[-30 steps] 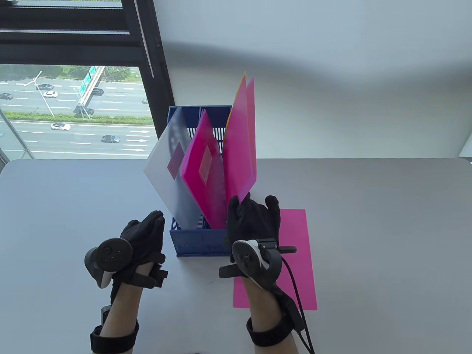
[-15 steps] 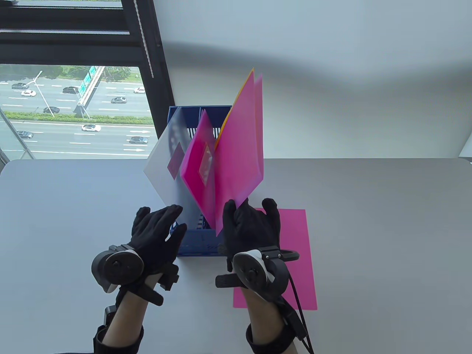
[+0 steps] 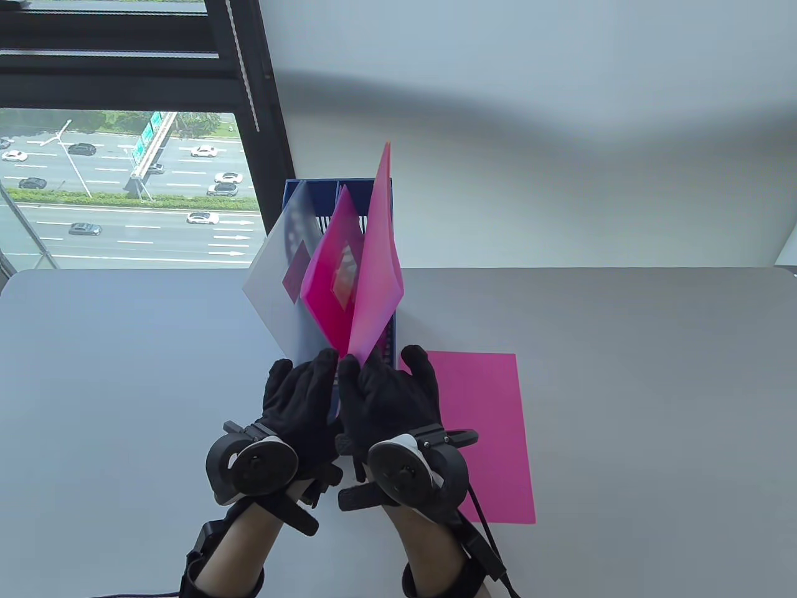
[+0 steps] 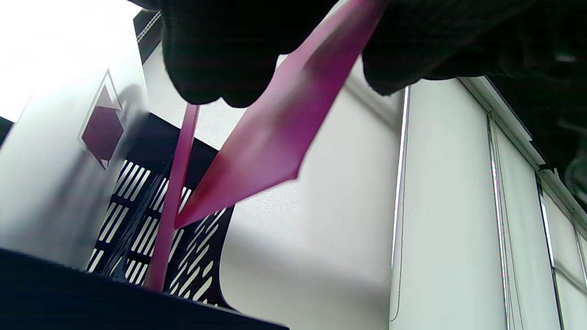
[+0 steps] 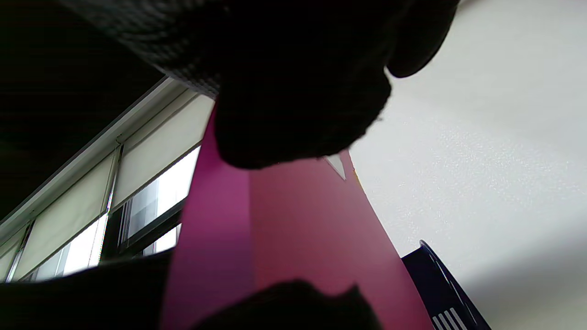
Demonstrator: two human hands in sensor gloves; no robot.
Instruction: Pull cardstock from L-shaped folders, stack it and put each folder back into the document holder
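My right hand [image 3: 378,369] pinches the lower corner of a translucent pink folder [image 3: 377,274] and holds it upright over the blue document holder [image 3: 324,184]. My left hand [image 3: 325,366] has closed on the same corner from the left. In the left wrist view the pink folder [image 4: 270,137] runs up between gloved fingers [image 4: 206,68]. The right wrist view shows the pink folder [image 5: 298,229] hanging from under my fingers [image 5: 298,114]. A frosted white folder [image 3: 280,280] and a magenta folder [image 3: 330,286] lean in the holder. One pink cardstock sheet [image 3: 492,436] lies flat on the table to the right.
The grey table [image 3: 622,374] stretches to both sides of the holder. A window [image 3: 124,187] and its dark frame stand behind at the left, a white wall behind at the right. A cable runs from my right wrist toward the near edge.
The right hand has swung the pink folder left, from beside the holder to above it. The left hand has come in from the left and reached the folder's lower corner.
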